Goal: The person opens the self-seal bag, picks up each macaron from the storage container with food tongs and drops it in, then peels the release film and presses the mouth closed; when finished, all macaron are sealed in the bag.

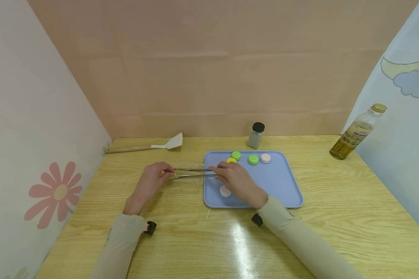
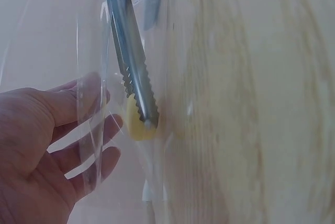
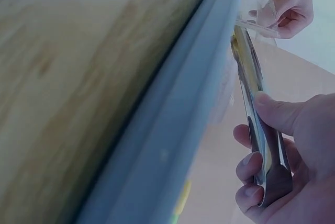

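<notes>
My right hand [image 1: 235, 179] grips a pair of metal tongs [image 3: 254, 85] over the left part of a blue tray [image 1: 279, 182]. In the left wrist view the toothed ends of the tongs clamp a yellow macaron [image 2: 139, 124], inside a clear plastic bag [image 2: 90, 130]. My left hand [image 1: 153, 181] pinches the bag left of the tray, its thumb and fingers around the thin film. On the tray lie a second yellow macaron [image 1: 231, 160], two green macarons [image 1: 253, 159] and two pale pink macarons [image 1: 225, 191], one close to my right hand.
Behind the tray stands a small glass jar [image 1: 256, 135] with a black lid. A white spatula [image 1: 167, 144] with a wooden handle lies at the back left. On the right is a bottle [image 1: 356, 133] of amber liquid with a gold cap.
</notes>
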Motion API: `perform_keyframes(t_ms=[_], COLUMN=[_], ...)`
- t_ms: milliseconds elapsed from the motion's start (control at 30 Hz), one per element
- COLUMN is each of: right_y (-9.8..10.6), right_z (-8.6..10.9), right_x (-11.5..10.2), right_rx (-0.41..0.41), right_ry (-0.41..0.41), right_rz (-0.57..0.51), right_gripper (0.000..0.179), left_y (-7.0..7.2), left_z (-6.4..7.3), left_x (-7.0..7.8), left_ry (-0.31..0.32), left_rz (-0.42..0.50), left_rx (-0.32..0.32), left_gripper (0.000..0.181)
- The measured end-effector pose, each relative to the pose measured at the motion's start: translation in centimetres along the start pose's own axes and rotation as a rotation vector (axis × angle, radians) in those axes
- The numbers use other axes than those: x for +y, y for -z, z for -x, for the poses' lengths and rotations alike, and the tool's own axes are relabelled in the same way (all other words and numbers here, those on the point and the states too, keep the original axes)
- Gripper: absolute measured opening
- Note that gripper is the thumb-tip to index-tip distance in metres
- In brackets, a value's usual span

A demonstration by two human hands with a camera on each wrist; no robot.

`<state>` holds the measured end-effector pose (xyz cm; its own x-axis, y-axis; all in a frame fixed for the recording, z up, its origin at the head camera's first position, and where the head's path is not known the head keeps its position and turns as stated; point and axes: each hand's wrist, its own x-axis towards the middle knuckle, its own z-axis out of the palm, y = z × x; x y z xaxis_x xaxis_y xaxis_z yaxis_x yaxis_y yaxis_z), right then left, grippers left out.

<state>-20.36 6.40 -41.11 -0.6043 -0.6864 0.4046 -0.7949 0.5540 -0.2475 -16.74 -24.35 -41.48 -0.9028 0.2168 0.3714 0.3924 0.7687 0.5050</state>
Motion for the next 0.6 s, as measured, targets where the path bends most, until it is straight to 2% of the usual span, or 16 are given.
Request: perform_keyframes(t_ms=[300,600], right_y=[-0.4,-0.9], right_z=[-0.6,-1.5], right_x=[-0.3,-0.9], right_rx=[0.032,0.004], right_ry=[0.004,-0.007], right_rz=[-0.013,0.001], right_gripper=[0.037,0.036], left_y=[0.1,0.1], left_z=[-0.1,-0.1], left_x=[0.2,0.2], left_ry=[0.004,0.002], left_rz=[0.013,0.013], left_rx=[-0.001,-0.014], left_gripper=[0.005,0.006])
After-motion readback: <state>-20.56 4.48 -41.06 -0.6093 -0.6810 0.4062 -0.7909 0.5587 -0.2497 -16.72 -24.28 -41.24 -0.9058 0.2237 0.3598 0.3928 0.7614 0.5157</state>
